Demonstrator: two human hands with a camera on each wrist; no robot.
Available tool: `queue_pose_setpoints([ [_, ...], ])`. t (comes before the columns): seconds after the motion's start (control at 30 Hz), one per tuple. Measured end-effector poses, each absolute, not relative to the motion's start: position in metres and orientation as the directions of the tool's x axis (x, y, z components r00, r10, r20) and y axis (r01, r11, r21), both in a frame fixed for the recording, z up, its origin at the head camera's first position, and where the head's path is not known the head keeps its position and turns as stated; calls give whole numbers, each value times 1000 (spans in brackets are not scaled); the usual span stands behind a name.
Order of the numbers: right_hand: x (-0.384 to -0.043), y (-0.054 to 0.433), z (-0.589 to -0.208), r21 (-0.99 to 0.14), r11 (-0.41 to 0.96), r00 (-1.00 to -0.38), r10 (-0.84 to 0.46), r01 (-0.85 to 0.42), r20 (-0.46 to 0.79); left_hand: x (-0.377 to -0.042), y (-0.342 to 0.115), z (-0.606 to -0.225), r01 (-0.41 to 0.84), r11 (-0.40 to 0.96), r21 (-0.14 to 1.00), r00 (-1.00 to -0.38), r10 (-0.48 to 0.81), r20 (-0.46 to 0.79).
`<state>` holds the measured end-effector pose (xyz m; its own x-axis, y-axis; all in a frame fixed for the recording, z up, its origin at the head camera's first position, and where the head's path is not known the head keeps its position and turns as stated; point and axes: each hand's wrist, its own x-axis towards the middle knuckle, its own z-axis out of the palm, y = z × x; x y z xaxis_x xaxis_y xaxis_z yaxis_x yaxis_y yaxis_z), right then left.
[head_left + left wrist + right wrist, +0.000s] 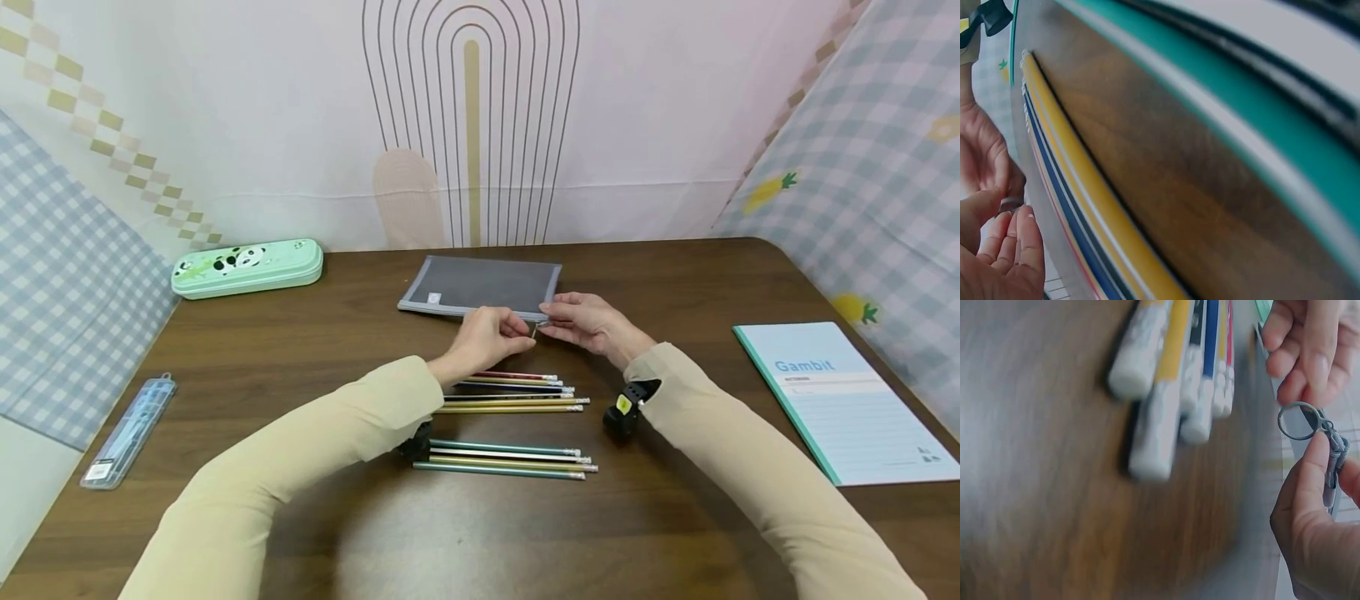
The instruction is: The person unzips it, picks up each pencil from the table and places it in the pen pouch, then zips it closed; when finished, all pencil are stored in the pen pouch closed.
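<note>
At the near left of a dark wood-grain table (pixel 675 287), a clear plastic case (pixel 129 433) lies at a slant beside a blue checked cloth (pixel 75 275). Beyond it, at the far left, rests a mint-green pencil case (pixel 288 273) decorated with pandas. At the far center, a gray pouch (pixel 487 283) lies flat, its banded edge toward the near side. A person in cream sleeves works at the pouch's near right corner. The left hand (pixel 483 337) is curled, its thumb and fingertips together; they appear to pinch the rim of a metal ring (pixel 1280 422), though the contact is small and partly hidden. Just nearer than the pouch, under the left wrist, a far row of pencils (pixel 525 402) in red, blue, black and gold points its white erasers right. Nearer still lies a row of four pencils (pixel 502 463), two of them green. To the right of the ring, the right hand (pixel 592 325) clamps the gray zip pull (pixel 1338 450) between thumb and finger. At the right, a notebook (pixel 847 408) with a green spine and the word "Gambit" lies well apart from the hands.
</note>
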<state>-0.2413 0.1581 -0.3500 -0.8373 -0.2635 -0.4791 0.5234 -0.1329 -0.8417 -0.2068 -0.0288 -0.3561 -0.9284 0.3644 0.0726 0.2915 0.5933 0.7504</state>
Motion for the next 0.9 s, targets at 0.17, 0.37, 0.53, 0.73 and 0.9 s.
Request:
queue_pose_setpoints([
  [0.17,-239,152,-349,-834,-165,-836,-280,526,-472,-207,-28,-357,293,620,727,-938,332,95],
  [0.37,-238,151,-348,-841,-158,-844,-255,518,-472,-209,-32,-357,254,627,736,-956,277,94],
  [0.53,-237,149,-350,-862,-147,-864,-232,486,-448,-211,-36,-354,268,622,736,-952,288,103],
  [0.73,-238,147,-351,-882,-122,-882,-201,454,-426,-215,-46,-351,289,662,692,-950,288,121],
  [0.9,-238,148,-351,-895,-95,-891,-187,436,-414,-220,-59,-350,301,690,658,-949,287,132],
])
